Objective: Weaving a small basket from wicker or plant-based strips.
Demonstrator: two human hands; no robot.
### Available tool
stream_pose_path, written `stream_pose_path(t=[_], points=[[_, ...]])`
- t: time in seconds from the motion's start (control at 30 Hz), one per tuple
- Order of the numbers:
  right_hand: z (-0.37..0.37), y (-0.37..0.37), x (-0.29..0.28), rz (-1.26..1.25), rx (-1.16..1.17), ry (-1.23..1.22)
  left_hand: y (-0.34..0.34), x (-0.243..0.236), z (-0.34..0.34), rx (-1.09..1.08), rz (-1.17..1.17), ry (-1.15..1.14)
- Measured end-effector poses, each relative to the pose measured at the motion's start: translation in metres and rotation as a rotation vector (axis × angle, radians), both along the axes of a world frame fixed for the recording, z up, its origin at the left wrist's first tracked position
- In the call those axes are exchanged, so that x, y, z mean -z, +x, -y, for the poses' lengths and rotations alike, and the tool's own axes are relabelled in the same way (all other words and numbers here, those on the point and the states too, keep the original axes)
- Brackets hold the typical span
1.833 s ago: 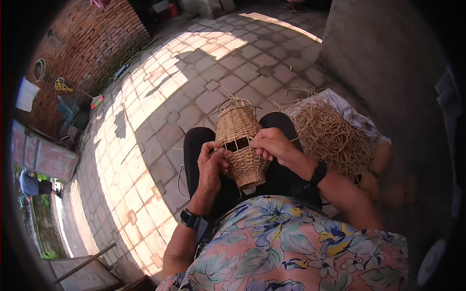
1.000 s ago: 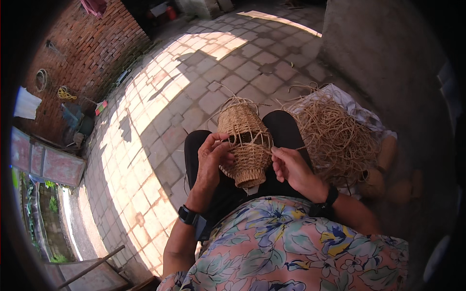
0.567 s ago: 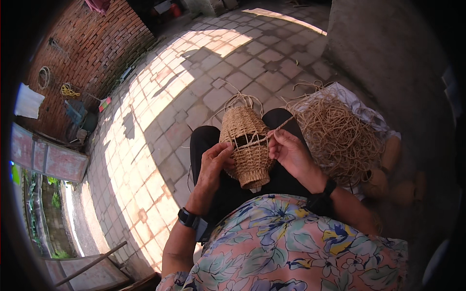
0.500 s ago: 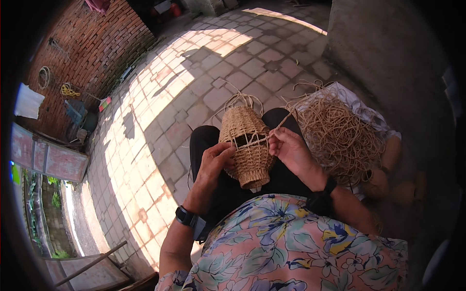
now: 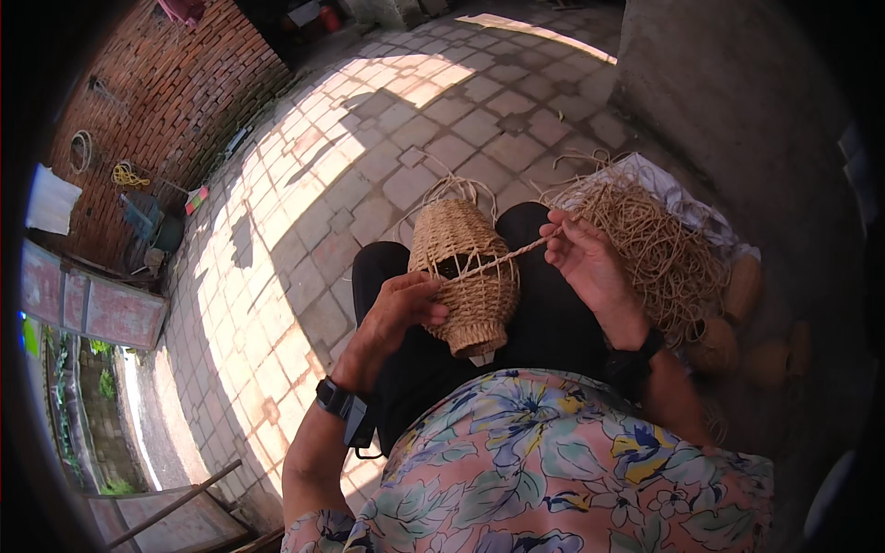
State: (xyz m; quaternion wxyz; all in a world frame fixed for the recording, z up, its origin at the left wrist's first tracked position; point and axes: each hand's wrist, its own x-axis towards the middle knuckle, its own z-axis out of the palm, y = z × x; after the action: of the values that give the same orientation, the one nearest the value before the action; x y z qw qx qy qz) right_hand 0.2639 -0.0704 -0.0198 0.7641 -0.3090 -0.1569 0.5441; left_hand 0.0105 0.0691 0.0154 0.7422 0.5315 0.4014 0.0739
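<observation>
A woven straw basket (image 5: 484, 309) with a narrow neck lies across my lap, its neck toward me. An unwoven gap with bare upright strands crosses its middle. My left hand (image 5: 396, 309) grips the basket's left side, thumb and fingertips at the gap's edge. From there a twisted straw cord (image 5: 518, 252) runs taut across the gap and up to the right. My right hand (image 5: 595, 265), raised off the basket over my right knee, pinches that cord between thumb and fingers. Loose cord ends (image 5: 459, 189) stick out beyond the basket's far end.
A tangled heap of straw cord (image 5: 650, 253) lies on a white sack (image 5: 659, 180) at my right. Several small woven pieces (image 5: 714, 346) sit beside it. Paving (image 5: 396, 175) spreads ahead, with a brick wall (image 5: 184, 92) at far left and a grey wall (image 5: 728, 111) at right.
My right hand has moved up and right, away from the basket, drawing the cord out into a longer taut line. My left hand has stayed at the basket's left side.
</observation>
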Motion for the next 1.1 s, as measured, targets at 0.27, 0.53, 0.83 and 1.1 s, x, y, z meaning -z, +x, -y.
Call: stream_pose_path(t=[0.27,0.53,0.83,1.1], points=[[0.009,0.008,-0.031,0.624,-0.006,-0.109,0.008,0.009,0.032,-0.138,0.171,0.244],[-0.036,-0.046,-0.020,0.838,-0.070,-0.263,0.017,0.011,0.047,-0.139,0.178,0.244],[-0.050,-0.063,-0.007,1.689,0.163,-0.565,0.016,0.018,0.051,-0.165,0.155,0.314],[-0.038,-0.024,-0.003,0.901,-0.236,-0.349,0.009,0.019,0.046,-0.166,0.182,0.266]])
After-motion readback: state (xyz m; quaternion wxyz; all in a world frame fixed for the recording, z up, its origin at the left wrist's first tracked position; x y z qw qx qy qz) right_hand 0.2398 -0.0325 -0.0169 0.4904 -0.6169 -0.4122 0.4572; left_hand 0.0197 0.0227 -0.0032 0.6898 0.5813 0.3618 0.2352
